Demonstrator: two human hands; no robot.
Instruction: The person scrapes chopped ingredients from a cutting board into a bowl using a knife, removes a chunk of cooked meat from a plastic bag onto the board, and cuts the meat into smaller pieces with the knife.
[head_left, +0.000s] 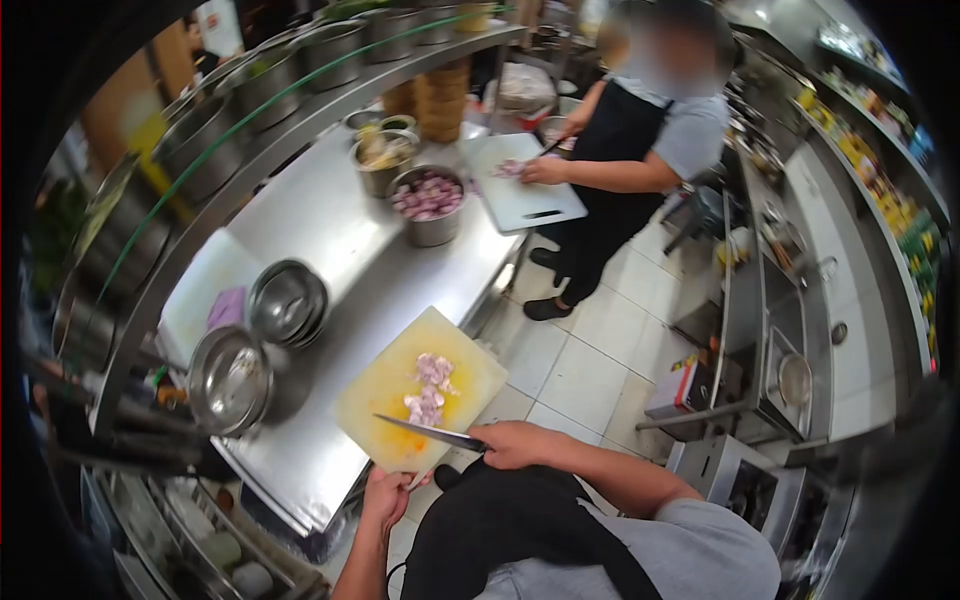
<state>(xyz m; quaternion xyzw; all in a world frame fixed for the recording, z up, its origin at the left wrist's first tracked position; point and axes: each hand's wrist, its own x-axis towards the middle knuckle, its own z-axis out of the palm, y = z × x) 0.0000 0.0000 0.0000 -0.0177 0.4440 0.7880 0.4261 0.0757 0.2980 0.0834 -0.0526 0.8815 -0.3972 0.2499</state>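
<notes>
1. Knife (430, 431) lies across the yellow board (395, 385), its blade beside the pale purple pieces (426, 389); I have its handle in my right hand (515, 443), fingers closed round it.
2. My left hand (388, 493) pinches the yellow board's near edge between its fingers.
3. The yellow board overhangs the desk (375, 285); from my view I cannot tell whether it touches the top.
4. Metal bowls (288, 300) sit left of it, near a purple cloth (226, 307).
5. Beyond, a pot (433, 228) of purple chunks stands beside a white board (510, 190), where another person (625, 130) holds a knife.
</notes>
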